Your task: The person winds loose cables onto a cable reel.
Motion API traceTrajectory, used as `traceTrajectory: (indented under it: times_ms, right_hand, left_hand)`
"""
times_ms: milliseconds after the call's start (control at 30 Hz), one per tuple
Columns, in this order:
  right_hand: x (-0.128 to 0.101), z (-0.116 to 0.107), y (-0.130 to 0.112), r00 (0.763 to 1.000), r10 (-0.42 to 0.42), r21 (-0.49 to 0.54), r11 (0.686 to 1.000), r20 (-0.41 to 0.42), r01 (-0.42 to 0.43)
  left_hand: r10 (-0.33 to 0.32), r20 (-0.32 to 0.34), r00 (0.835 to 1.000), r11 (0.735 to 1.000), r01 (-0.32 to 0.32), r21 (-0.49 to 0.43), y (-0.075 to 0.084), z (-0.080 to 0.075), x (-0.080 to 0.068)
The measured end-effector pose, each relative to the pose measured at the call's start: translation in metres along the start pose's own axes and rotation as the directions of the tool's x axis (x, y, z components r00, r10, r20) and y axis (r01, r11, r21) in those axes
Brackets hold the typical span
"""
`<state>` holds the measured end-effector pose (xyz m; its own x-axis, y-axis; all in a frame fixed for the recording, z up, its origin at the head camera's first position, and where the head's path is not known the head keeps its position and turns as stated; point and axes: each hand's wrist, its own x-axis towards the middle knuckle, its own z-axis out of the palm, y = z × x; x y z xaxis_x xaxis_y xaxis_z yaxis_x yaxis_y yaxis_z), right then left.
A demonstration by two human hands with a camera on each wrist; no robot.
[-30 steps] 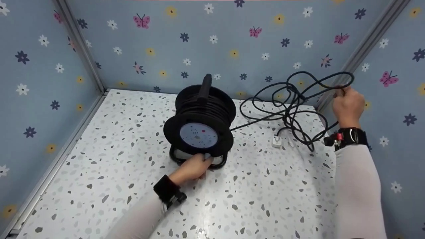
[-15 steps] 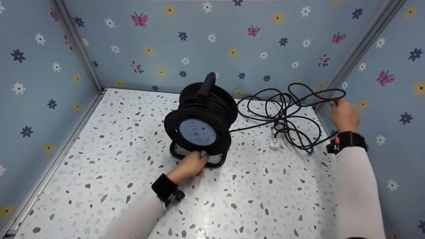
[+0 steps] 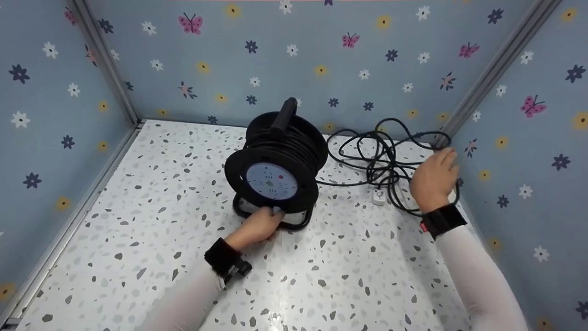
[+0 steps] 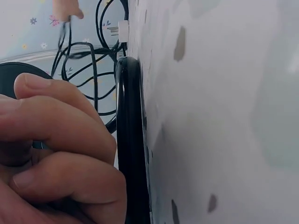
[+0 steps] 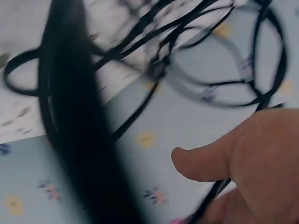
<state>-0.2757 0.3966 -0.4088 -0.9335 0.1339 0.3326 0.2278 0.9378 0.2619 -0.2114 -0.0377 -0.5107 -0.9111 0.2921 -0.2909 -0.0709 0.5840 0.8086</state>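
Note:
A black cable reel [image 3: 289, 156] stands on the speckled surface, its pale socket face [image 3: 272, 181] turned toward me. My left hand [image 3: 257, 226] grips a small greyish knob [image 3: 277, 210] at the face's lower edge. In the left wrist view its curled fingers [image 4: 70, 121] lie beside the black frame tube [image 4: 131, 140]. Tangled black cord [image 3: 342, 185] runs from the reel to the right. My right hand [image 3: 434, 179] holds a raised loop of it. In the right wrist view the thumb [image 5: 201, 165] is extended and cord passes between it and the fingers.
A white plug [image 3: 378, 196] lies beside the tangle, pins up. Flower-patterned panels [image 3: 275, 69] enclose the left, back and right sides, joined by grey metal posts [image 3: 491, 78]. A blurred black band [image 5: 84, 112] crosses close in front of the right wrist camera.
My right hand has come down and swung left toward the reel, bringing the cord loop lower. The reel has turned slightly and my left hand has kept its grip.

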Motion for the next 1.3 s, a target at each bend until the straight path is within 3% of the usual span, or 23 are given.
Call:
traceTrajectory:
  times_ms: [33, 67, 100, 167, 200, 267, 300, 333, 400, 500, 600, 700, 767, 900, 1033, 1167, 1233, 1300]
  right_hand:
    - [-0.002, -0.002, -0.01, 0.994, -0.047, 0.016, 0.999, -0.098, 0.048]
    - [-0.003, -0.003, -0.018, 0.973, -0.116, 0.037, 0.991, -0.2, 0.126]
    - [-0.003, -0.002, -0.025, 0.935, -0.199, 0.053, 0.973, -0.295, 0.224]
    - [-0.003, 0.004, -0.035, 0.806, -0.398, 0.023, 0.892, -0.438, 0.452]
    - [-0.003, 0.009, -0.039, 0.738, -0.492, -0.016, 0.836, -0.462, 0.548]
    - [-0.001, 0.017, -0.043, 0.613, -0.661, -0.099, 0.711, -0.432, 0.696]
    - [0.0, 0.022, -0.045, 0.57, -0.725, -0.132, 0.655, -0.388, 0.744]
    - [0.0, 0.027, -0.047, 0.539, -0.771, -0.157, 0.611, -0.339, 0.776]
    - [0.001, 0.038, -0.054, 0.5, -0.827, -0.199, 0.552, -0.258, 0.81]
    - [0.006, 0.053, -0.062, 0.468, -0.864, -0.248, 0.503, -0.189, 0.828]
    - [0.016, 0.059, -0.067, 0.47, -0.869, -0.296, 0.495, -0.156, 0.817]
    - [0.027, 0.052, -0.064, 0.513, -0.844, -0.311, 0.535, -0.156, 0.785]
    - [0.034, 0.041, -0.057, 0.56, -0.808, -0.3, 0.589, -0.182, 0.751]
    - [0.044, 0.017, -0.042, 0.662, -0.685, -0.237, 0.728, -0.304, 0.644]
    - [0.049, 0.005, -0.035, 0.745, -0.547, -0.175, 0.834, -0.383, 0.523]
    - [0.04, 0.005, -0.039, 0.841, -0.438, -0.104, 0.897, -0.317, 0.429]
    - [0.031, 0.005, -0.042, 0.885, -0.404, -0.057, 0.914, -0.231, 0.403]
    - [0.025, 0.001, -0.043, 0.912, -0.393, 0.021, 0.917, -0.116, 0.398]
  left_hand:
    - [-0.001, 0.0, 1.0, 1.0, 0.001, 0.001, 0.0, -0.001, 0.0]
    - [0.0, -0.002, 1.0, 1.0, 0.0, 0.002, 0.0, -0.001, 0.0]
    - [-0.004, 0.0, 1.0, 1.0, 0.004, -0.002, 0.0, -0.001, 0.0]
    - [-0.01, 0.008, 1.0, 1.0, 0.01, -0.013, 0.0, -0.001, 0.0]
    - [-0.012, 0.009, 1.0, 1.0, 0.012, -0.013, -0.001, -0.001, 0.0]
    - [-0.012, 0.009, 1.0, 1.0, 0.013, -0.021, -0.001, 0.0, 0.001]
    - [-0.018, 0.012, 1.0, 1.0, 0.019, -0.025, 0.0, 0.0, 0.001]
    - [-0.019, 0.013, 1.0, 0.999, 0.019, -0.025, 0.0, 0.0, 0.001]
    - [-0.02, 0.014, 1.0, 0.999, 0.021, -0.025, -0.001, 0.0, 0.001]
    - [-0.008, 0.014, 1.0, 1.0, 0.009, -0.011, -0.001, -0.001, 0.001]
    - [0.002, 0.011, 1.0, 1.0, -0.002, 0.005, 0.0, -0.001, 0.001]
    - [0.001, 0.012, 1.0, 1.0, -0.002, 0.021, 0.0, -0.001, 0.001]
    - [0.003, 0.011, 1.0, 1.0, -0.003, 0.026, 0.001, -0.002, 0.001]
    - [0.001, 0.018, 1.0, 1.0, -0.001, 0.011, 0.003, -0.001, 0.0]
    - [0.006, 0.046, 0.999, 0.999, -0.004, -0.039, 0.007, 0.001, 0.0]
    - [0.016, 0.041, 0.999, 0.999, -0.014, -0.038, 0.009, 0.004, 0.0]
    - [0.014, 0.041, 0.999, 1.0, -0.013, -0.026, 0.008, 0.004, 0.0]
    - [0.019, 0.031, 0.999, 1.0, -0.019, -0.014, 0.006, 0.002, 0.0]
